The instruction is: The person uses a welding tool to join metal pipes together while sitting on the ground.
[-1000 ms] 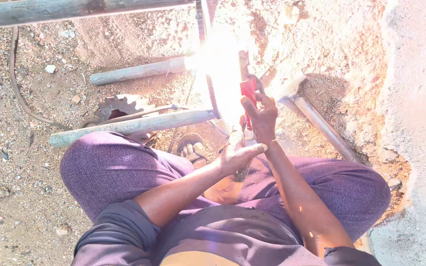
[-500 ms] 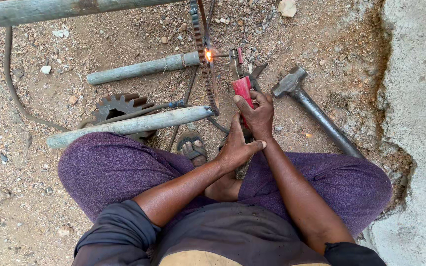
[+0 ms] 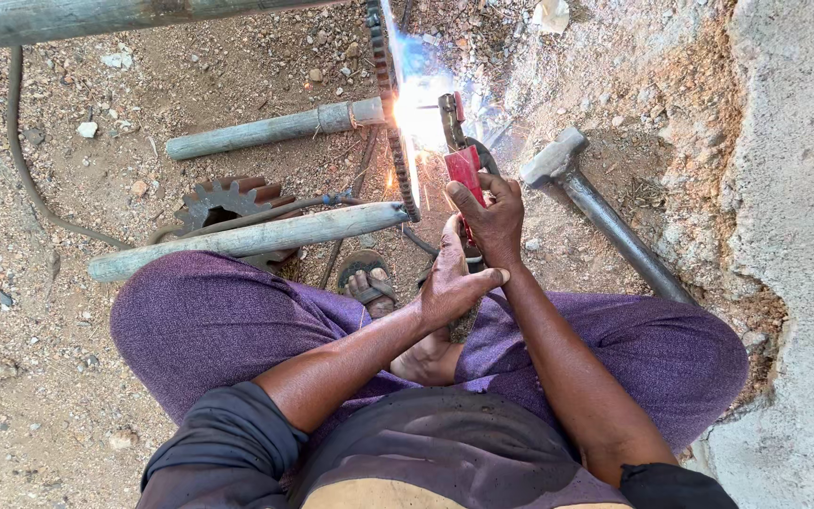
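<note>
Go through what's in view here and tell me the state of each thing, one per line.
Red electrode holder: gripped, tip in a bright arc.
Right hand: closed around the holder.
Left hand: bracing the right wrist.
Chain strip: upright, being welded at the pipe joint.
Upper pipe: lying on dirt.
Lower pipe: lying across the knee.
Hammer: lying idle.
Gear: on the ground.

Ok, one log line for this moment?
right hand: grips red electrode holder | left hand: braces right wrist | arc: lit at chain | hammer: aground
</note>
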